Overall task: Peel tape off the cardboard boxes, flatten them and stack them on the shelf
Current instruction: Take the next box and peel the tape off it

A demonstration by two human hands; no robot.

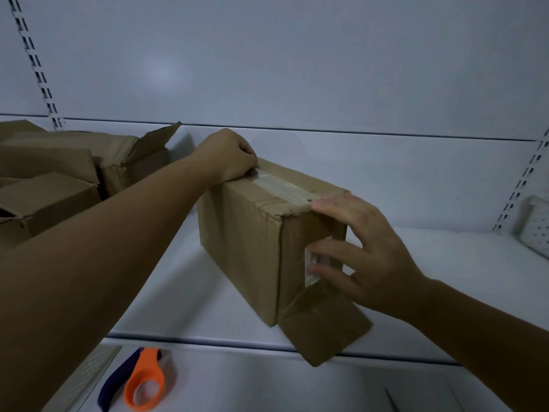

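Cardboard box (pixel 246 248) front and centre, standing on the white shelf (pixel 430 263) close to its near edge, one corner turned toward the camera. A strip of clear tape (pixel 282 188) ran along its top from far end to near end. At the far end the left hand (pixel 228 157) was bunched up, fingers curled, thumb and fingertips pinching at the end of that tape. On the right, the right hand (pixel 365 251) was spread wide, straight fingers laid against the box's near right end face, the forefinger up at the top corner. Below it a bottom flap (pixel 323 322) hung open, jutting out over the shelf's front edge. Off to the left, on the same shelf, sat a cluster of opened boxes (pixel 59 173), flaps up. Down on the lower shelf (pixel 267 382), near left, lay an orange and purple tape dispenser (pixel 139 379). Far right, a perforated white piece (pixel 537 230) leaned by a slotted upright (pixel 517 185).
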